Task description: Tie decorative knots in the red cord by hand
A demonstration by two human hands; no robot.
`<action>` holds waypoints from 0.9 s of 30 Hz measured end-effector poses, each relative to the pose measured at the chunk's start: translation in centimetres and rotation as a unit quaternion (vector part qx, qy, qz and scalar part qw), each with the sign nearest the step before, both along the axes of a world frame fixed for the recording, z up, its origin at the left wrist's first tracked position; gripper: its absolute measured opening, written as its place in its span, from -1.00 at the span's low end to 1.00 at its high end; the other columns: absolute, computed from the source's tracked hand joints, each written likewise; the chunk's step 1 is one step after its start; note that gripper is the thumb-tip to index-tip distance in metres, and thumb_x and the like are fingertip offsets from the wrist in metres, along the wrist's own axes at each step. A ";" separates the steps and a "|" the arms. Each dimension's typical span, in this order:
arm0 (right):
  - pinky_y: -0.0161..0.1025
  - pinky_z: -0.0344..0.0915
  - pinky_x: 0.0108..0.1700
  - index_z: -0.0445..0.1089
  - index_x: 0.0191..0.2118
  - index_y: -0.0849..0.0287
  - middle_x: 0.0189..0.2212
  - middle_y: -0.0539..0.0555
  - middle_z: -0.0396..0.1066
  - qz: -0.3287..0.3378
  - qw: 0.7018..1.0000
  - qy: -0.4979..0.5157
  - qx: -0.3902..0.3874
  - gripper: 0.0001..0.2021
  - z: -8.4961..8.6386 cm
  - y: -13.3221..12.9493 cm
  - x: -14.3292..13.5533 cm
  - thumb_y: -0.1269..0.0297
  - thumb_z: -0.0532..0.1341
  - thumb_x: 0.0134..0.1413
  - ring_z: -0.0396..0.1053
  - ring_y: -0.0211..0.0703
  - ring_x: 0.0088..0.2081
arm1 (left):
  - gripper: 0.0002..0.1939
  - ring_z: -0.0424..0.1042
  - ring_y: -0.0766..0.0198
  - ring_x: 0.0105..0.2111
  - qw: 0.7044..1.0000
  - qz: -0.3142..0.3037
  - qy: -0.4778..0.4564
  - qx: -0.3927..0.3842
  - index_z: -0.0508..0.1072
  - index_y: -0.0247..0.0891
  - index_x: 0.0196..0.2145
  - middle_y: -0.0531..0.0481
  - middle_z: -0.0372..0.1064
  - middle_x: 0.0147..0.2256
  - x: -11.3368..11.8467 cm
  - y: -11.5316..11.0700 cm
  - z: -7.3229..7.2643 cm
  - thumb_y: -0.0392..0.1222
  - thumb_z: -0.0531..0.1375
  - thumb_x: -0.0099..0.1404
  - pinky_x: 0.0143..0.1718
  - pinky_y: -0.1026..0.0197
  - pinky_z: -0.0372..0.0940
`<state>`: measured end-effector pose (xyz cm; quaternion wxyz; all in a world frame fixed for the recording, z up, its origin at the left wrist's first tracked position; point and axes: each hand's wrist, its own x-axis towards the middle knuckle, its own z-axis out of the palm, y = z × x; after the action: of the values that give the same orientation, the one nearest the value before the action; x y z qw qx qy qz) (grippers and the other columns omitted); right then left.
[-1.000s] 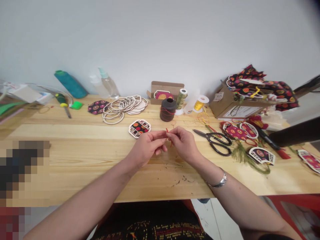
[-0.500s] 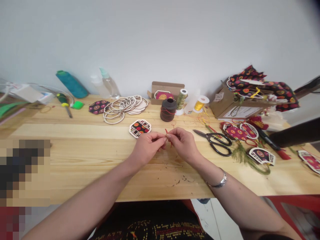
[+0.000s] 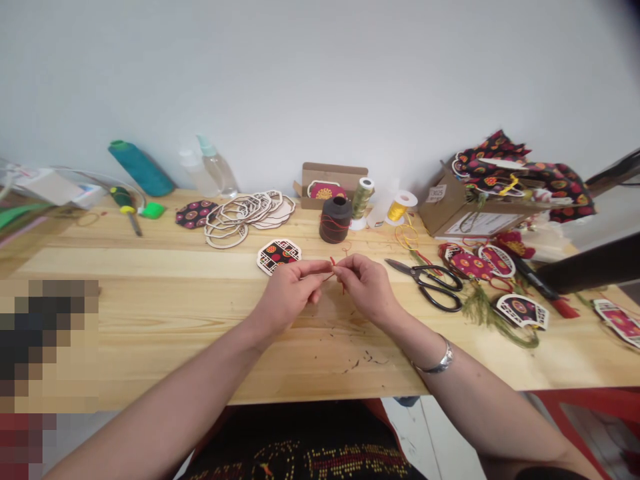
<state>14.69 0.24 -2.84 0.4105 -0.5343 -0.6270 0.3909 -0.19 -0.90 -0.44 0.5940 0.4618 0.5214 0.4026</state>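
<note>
R fingers (image 3: 346, 275) pinch red cord (image 3: 332, 261); L fingers (image 3: 314, 268), grip unclear; room to tbl front edge (image 3: 300, 397).

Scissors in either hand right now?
No, the scissors lie on the table to the right of the right hand, touching neither it nor the left hand.

Cord (image 3: 332, 261) red; plaque (image 3: 279, 256) black (red, orange motifs), cream lattice border.
</note>
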 end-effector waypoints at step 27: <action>-0.40 0.03 -0.61 0.33 -0.48 0.23 -0.69 -0.09 0.27 0.036 0.972 0.210 -0.103 -0.79 0.7 -0.2 -0.4 0.18 0.27 -0.09 0.11 -0.43 -0.67 | -0.90 0.30 0.46 -0.62 0.996 -0.032 -0.083 0.005 0.53 -0.35 -0.49 0.03 0.41 -0.57 0.0 0.3 -1.0 -0.24 0.27 0.06 -0.59 0.38 0.13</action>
<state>14.25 0.04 -2.12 0.4613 -0.4571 -0.5019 0.5713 -0.23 -0.59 -1.41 0.6450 0.4466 0.4534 0.4230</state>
